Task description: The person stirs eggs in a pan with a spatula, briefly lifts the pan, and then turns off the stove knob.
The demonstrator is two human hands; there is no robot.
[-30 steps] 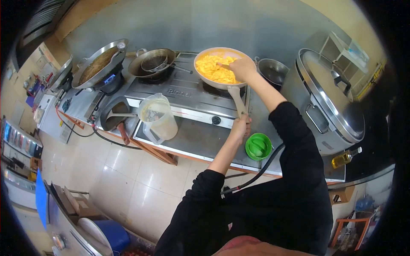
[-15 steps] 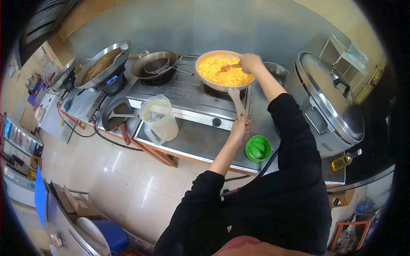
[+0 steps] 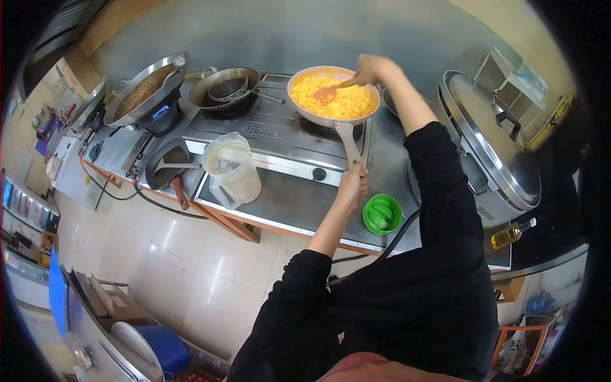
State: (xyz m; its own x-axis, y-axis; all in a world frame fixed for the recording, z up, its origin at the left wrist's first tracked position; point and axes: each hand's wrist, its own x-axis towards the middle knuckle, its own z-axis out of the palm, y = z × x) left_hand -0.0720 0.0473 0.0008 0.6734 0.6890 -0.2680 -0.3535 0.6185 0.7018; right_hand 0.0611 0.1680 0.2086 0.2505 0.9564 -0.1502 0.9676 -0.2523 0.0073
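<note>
A light frying pan (image 3: 347, 123) full of yellow scrambled egg (image 3: 351, 105) sits over the right burner of the stove (image 3: 267, 130). My left hand (image 3: 352, 184) is wrapped round the end of the pan's pale handle. Above the pan's right rim, my right hand (image 3: 375, 69) grips a wooden spatula (image 3: 326, 93), its reddish-brown blade resting in the egg. Just right of my left hand stands a green bowl (image 3: 383, 214) with a green piece inside.
A cloudy plastic jug (image 3: 233, 172) stands in front of the stove. Left are a wok (image 3: 202, 95) with a strainer, another wok (image 3: 143, 95) with brown contents, and a dark pan (image 3: 159, 169). Right are a big lidded cooker (image 3: 484, 140) and an oil bottle (image 3: 509, 235).
My right hand has lifted slightly, and more of the spatula blade shows, farther left in the egg. My left hand still holds the pan handle. The whole view has shifted a little.
</note>
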